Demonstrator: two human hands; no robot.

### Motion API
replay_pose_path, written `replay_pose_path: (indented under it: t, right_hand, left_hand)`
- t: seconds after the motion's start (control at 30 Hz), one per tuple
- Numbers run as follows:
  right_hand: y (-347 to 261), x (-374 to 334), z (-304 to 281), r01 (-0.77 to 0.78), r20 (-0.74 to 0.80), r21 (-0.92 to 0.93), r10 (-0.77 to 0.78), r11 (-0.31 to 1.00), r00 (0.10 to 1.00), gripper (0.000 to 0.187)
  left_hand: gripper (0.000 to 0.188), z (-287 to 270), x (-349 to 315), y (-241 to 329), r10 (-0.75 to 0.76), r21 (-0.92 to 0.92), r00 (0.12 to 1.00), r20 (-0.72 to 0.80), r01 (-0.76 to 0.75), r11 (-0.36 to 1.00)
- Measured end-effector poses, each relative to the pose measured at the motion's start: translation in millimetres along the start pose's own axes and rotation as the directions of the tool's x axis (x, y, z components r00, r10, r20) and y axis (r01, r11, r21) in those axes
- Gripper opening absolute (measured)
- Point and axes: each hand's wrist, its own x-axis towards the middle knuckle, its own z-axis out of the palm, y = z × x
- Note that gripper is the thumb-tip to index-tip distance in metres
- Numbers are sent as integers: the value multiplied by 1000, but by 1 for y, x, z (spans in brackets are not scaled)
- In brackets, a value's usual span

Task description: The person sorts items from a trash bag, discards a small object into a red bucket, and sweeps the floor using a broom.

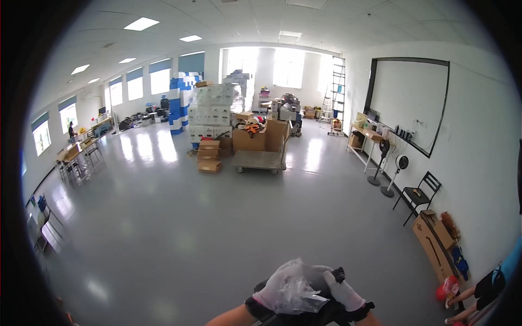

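Both of my hands are close together at the lower middle of the head view, in pale gloves with black bands at the wrists. My left hand [274, 288] is closed on a crumpled clear plastic bag [304, 298], which covers most of its fingers. Just to the right, my right hand [345, 292] is closed, its fingers curled toward the left hand. A small black piece [339, 274] sticks out at its knuckles; I cannot make out what it is. Something dark lies below and between the hands, mostly hidden by them.
Ahead stands a flat platform cart [258, 160] beside cardboard boxes [209, 155] and wrapped stacks [212, 103]. Along the right wall are two fans [402, 163], a black chair [418, 194] and a long carton [435, 244]. A person's legs [470, 304] show at lower right.
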Motion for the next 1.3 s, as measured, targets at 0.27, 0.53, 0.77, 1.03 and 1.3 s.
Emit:
replay_pose_path:
  t: [0.27,0.53,0.77,1.03,1.3]
  right_hand:
    - [-61,182,-140,-211,145,-138,231,968,962,45]
    - [-127,394,-249,-210,220,-675,464,708,858,35]
    - [-194,582,-345,-81,161,-586,213,806,964,35]
    - [-287,815,-478,28,371,-483,175,875,912,15]
    - [-332,1043,-583,716,626,-691,-416,96,660,16]
  left_hand:
    - [14,-11,193,97,-164,824,959,231,-103,557]
    - [12,-64,394,195,-189,624,982,28,131,770]
    - [13,-129,604,283,-88,504,994,61,46,862]
    - [20,-192,833,346,-40,830,831,555,-551,84]
    - [50,-271,1044,504,65,838,917,393,-386,385]
